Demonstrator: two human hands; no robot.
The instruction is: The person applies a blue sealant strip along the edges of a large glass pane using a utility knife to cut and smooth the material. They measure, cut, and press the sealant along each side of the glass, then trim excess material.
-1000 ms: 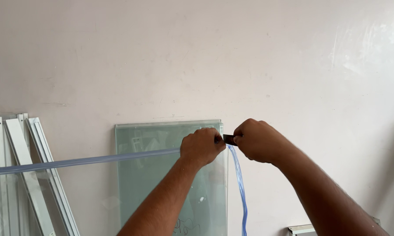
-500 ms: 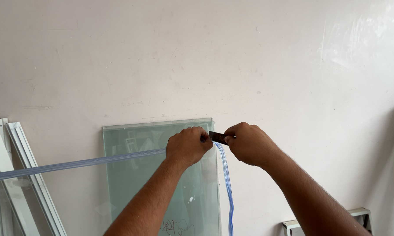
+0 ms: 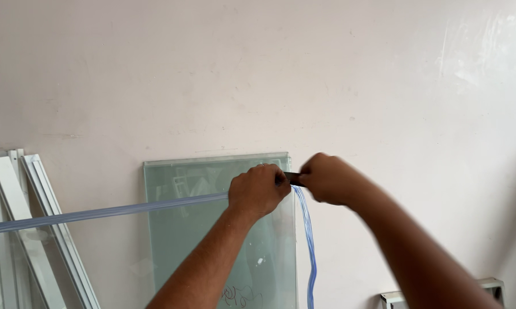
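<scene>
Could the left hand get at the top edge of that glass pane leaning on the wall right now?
Probably yes: the left hand grips the bluish strip just below the glass pane top edge, nothing between them, but it would have to let go first.

Hands closer together, view rightward

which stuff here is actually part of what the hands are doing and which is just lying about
In use:
- left hand gripping the long profile strip
- right hand on a small dark tool
- blue-striped film hanging down from the strip's end

Lying about:
- glass pane leaning on the wall
- white frame bars at left
- white frame piece at lower right
</scene>
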